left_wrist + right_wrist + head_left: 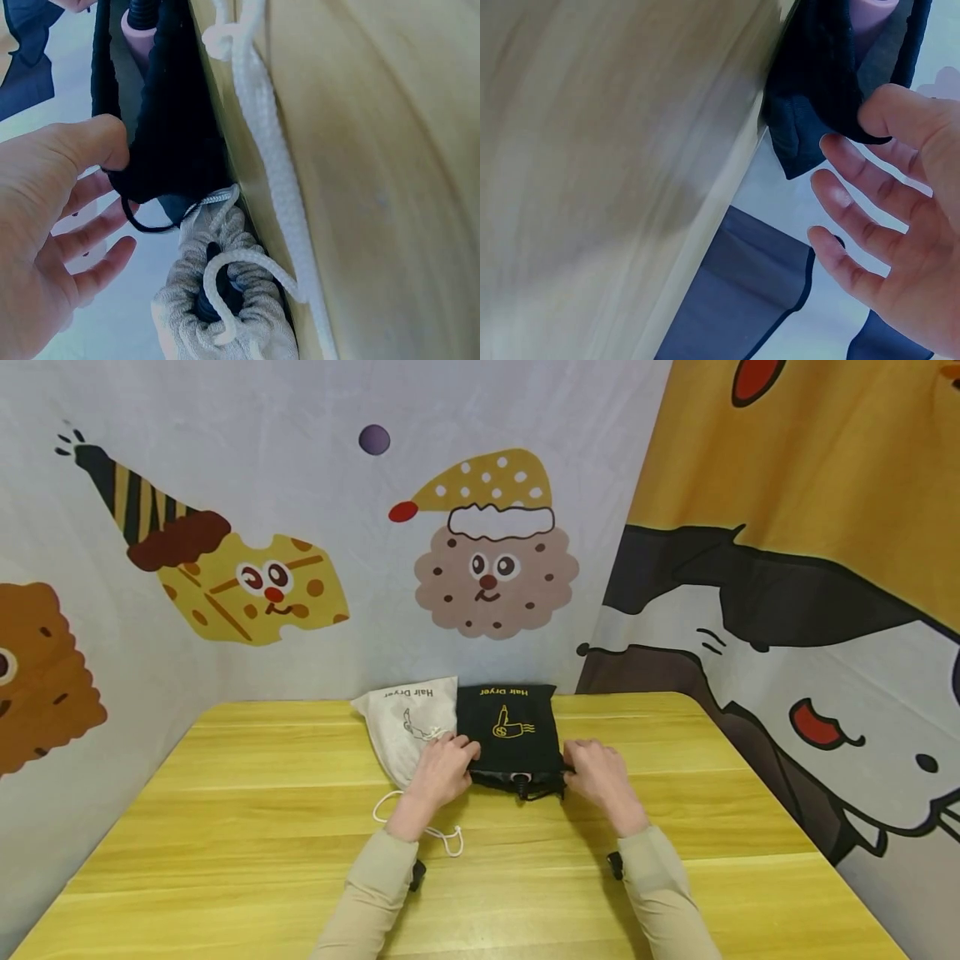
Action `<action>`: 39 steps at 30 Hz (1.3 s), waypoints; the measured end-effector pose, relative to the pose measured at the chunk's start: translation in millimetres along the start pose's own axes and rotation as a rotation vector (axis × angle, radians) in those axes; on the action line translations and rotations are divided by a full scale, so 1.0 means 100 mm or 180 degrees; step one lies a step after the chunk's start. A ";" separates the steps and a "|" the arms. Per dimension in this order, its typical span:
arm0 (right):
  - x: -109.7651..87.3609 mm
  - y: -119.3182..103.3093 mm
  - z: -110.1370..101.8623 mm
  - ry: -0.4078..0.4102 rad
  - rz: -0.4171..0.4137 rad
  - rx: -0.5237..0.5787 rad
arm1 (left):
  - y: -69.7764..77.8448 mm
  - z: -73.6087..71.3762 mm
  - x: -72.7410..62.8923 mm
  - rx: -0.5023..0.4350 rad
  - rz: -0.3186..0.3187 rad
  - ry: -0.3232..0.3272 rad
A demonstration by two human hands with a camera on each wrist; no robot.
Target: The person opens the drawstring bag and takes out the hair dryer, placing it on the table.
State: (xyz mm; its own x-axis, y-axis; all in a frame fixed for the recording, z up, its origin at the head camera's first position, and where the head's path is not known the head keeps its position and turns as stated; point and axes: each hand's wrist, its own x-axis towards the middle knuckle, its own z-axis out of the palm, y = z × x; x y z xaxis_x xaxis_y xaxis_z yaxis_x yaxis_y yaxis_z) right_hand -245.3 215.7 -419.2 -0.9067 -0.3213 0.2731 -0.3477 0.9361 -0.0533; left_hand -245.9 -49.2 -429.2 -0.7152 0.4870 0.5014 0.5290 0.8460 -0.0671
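A black drawstring bag printed "Hair Dryer" lies on the table with its mouth toward me. At the mouth's left corner, my left hand pinches the black fabric between thumb and index finger. My right hand pinches the right corner the same way, its other fingers spread apart in the right wrist view. Between the two hands the mouth gapes. Inside it shows the pink end of a hair dryer with a black ribbed cord sleeve; the rest of the dryer is hidden in the bag.
Left of the black bag lies a cream drawstring bag, also printed "Hair Dryer", its gathered mouth partly behind my left hand. Its white cord trails over the wooden table. A cartoon-printed curtain hangs behind the table.
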 end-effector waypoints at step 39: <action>-0.09 -0.45 -0.24 -0.0130 -0.0771 0.0064 | 0.03 -0.06 0.02 -0.0231 -0.0086 -0.0110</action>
State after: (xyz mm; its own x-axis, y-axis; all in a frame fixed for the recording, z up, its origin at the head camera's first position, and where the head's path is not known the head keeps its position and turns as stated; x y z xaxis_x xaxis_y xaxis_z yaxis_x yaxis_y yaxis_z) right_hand -215.9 180.2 -396.7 -0.8051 -0.5418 0.2412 -0.5604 0.8282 -0.0102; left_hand -243.0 -47.3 -423.0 -0.7442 0.4725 0.4721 0.5402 0.8415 0.0094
